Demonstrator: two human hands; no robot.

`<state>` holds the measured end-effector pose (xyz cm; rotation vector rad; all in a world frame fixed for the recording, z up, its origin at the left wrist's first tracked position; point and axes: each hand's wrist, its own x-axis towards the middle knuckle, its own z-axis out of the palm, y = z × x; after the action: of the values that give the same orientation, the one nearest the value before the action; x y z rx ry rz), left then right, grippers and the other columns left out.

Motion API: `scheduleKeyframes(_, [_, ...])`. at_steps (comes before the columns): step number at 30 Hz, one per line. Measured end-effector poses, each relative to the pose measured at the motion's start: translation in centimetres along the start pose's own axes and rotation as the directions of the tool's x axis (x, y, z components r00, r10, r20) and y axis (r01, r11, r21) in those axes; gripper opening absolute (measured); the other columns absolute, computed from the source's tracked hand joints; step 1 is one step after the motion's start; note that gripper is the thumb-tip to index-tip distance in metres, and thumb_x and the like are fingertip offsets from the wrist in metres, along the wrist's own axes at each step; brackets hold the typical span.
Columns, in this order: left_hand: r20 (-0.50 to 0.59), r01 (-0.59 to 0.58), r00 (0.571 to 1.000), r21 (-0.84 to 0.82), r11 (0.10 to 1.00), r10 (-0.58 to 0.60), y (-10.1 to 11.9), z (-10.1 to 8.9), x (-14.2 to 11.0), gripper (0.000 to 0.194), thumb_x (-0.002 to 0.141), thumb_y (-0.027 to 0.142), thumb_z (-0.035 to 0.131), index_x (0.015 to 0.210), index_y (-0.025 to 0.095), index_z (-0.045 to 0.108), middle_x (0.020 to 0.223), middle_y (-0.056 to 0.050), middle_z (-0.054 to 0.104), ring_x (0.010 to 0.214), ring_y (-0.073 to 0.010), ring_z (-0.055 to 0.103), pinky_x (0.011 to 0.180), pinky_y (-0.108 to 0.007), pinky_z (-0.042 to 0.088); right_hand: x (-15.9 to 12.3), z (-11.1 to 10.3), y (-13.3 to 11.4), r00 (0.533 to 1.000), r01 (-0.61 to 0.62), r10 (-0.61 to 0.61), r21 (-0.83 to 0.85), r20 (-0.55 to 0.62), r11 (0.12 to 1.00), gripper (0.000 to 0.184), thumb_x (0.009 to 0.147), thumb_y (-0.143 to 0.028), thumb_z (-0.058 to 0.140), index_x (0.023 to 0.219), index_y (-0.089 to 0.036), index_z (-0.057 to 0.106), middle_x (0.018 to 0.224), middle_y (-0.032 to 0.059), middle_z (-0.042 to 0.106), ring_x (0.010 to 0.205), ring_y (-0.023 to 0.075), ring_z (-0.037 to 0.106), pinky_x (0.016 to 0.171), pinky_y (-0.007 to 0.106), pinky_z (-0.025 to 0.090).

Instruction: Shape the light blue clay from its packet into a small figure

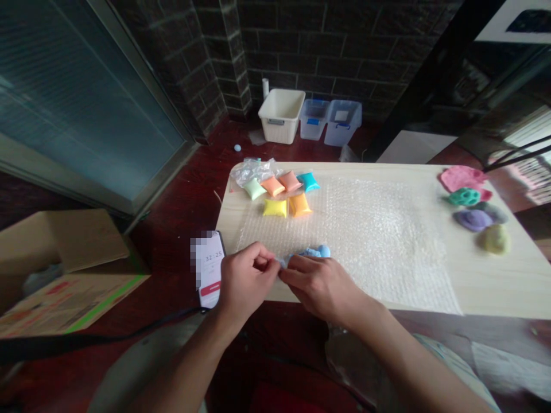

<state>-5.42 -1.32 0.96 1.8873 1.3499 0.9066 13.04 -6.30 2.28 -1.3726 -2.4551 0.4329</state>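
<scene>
Both my hands meet at the near edge of a light wooden table [473, 275]. My left hand [247, 275] is curled, its fingertips pinching one end of a piece of light blue clay [313, 252]. My right hand [318, 281] grips the same clay from the other side, with a lump of it sticking out beyond my fingers. The clay lies over a sheet of bubble wrap [379, 235] that covers the middle of the table.
Several small coloured clay packets [282, 195] and an empty plastic wrapper [253, 169] lie at the table's far left. Shaped clay pieces [471, 201] sit at the right. A phone [210, 268] rests at the left corner. A cardboard box [64, 269] and plastic bins [310, 117] stand on the floor.
</scene>
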Motion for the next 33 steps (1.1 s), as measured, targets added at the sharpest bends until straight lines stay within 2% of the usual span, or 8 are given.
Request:
scheduleKeyframes(3, [0.078, -0.120, 0.990, 0.056, 0.991, 0.115, 0.1, -0.6, 0.0, 0.014, 0.076, 0.006, 0.065, 0.069, 0.019, 0.065, 0.057, 0.003, 0.065, 0.052, -0.0116, 0.059, 0.054, -0.023, 0.042, -0.2, 0.1, -0.4, 0.999, -0.022, 0.017, 0.103, 0.042, 0.994, 0.018, 0.089, -0.011, 0.057, 0.101, -0.021, 0.067, 0.088, 0.0046, 0.068, 0.068, 0.0183, 0.058, 0.060, 0.035, 0.031])
scheduleKeyframes(7, [0.234, -0.142, 0.956, -0.156, 0.977, 0.176, -0.1, -1.7, 0.4, 0.006, 0.085, 0.017, 0.067, 0.089, 0.019, 0.071, 0.079, -0.003, 0.071, 0.072, -0.0169, 0.065, 0.067, -0.027, 0.052, -0.5, 0.5, -0.3, 0.998, -0.041, 0.049, 0.228, -0.030, 0.973, 0.018, 0.097, -0.013, 0.052, 0.096, -0.019, 0.069, 0.088, 0.0073, 0.069, 0.072, 0.0189, 0.061, 0.062, 0.033, 0.037])
scheduleKeyframes(11, [0.409, 0.024, 0.899, -0.405, 0.914, 0.158, -0.6, -2.6, 1.0, 0.048, 0.089, 0.037, 0.074, 0.134, 0.022, 0.063, 0.133, -0.014, 0.068, 0.121, -0.0288, 0.065, 0.101, -0.041, 0.053, -0.7, 0.0, 0.1, 0.982, -0.038, 0.137, 0.569, -0.132, 0.821, 0.014, 0.102, -0.020, 0.059, 0.096, -0.019, 0.071, 0.087, 0.0059, 0.071, 0.076, 0.0179, 0.064, 0.069, 0.032, 0.047])
scheduleKeyframes(15, [0.594, 0.287, 0.802, -0.482, 0.828, 0.068, -0.5, -2.8, 1.3, 0.035, 0.094, 0.045, 0.069, 0.118, 0.020, 0.071, 0.113, -0.012, 0.075, 0.106, -0.0270, 0.071, 0.090, -0.036, 0.057, -0.9, -0.4, 0.4, 0.950, -0.067, 0.274, 0.765, -0.147, 0.640, 0.010, 0.100, -0.027, 0.068, 0.096, -0.021, 0.075, 0.085, 0.0037, 0.074, 0.076, 0.0167, 0.065, 0.071, 0.031, 0.051])
scheduleKeyframes(19, [0.554, 0.252, 0.830, -0.478, 0.841, 0.065, 0.1, -2.6, 1.3, 0.031, 0.098, 0.047, 0.065, 0.108, 0.019, 0.073, 0.099, -0.009, 0.077, 0.093, -0.0236, 0.073, 0.080, -0.031, 0.058, -1.0, -0.4, 0.4, 0.942, -0.098, 0.313, 0.796, -0.119, 0.598, 0.010, 0.098, -0.029, 0.072, 0.100, -0.021, 0.077, 0.087, 0.0050, 0.075, 0.075, 0.0171, 0.065, 0.068, 0.031, 0.052])
scheduleKeyframes(28, [0.442, -0.011, 0.872, -0.411, 0.912, 0.210, 0.1, -2.7, 0.5, 0.045, 0.081, 0.037, 0.088, 0.122, 0.024, 0.076, 0.113, -0.010, 0.078, 0.104, -0.0259, 0.074, 0.089, -0.035, 0.060, -1.2, -0.3, 0.4, 0.968, -0.027, 0.182, 0.645, -0.175, 0.764, 0.019, 0.099, -0.022, 0.067, 0.106, -0.025, 0.084, 0.085, 0.0067, 0.080, 0.073, 0.0194, 0.073, 0.067, 0.032, 0.055])
scheduleKeyframes(30, [0.355, -0.046, 0.908, -0.440, 0.897, 0.221, -0.2, -2.9, 0.5, 0.039, 0.082, 0.032, 0.087, 0.119, 0.022, 0.077, 0.113, -0.012, 0.079, 0.103, -0.0259, 0.075, 0.088, -0.036, 0.061, -1.5, -0.1, 0.5, 0.944, -0.058, 0.272, 0.719, -0.186, 0.692, 0.016, 0.098, -0.025, 0.070, 0.103, -0.026, 0.085, 0.077, 0.0054, 0.078, 0.064, 0.0179, 0.070, 0.059, 0.030, 0.054])
scheduleKeyframes(33, [0.247, -0.060, 0.950, -0.452, 0.890, 0.189, -0.6, -3.0, 0.5, 0.013, 0.092, 0.024, 0.075, 0.102, 0.020, 0.082, 0.101, -0.011, 0.081, 0.091, -0.0228, 0.077, 0.081, -0.033, 0.062, -1.6, 0.2, 0.4, 0.883, -0.190, 0.468, 0.886, -0.035, 0.424, 0.018, 0.094, -0.037, 0.076, 0.092, -0.023, 0.085, 0.057, 0.0009, 0.069, 0.039, 0.0106, 0.053, 0.037, 0.022, 0.041])
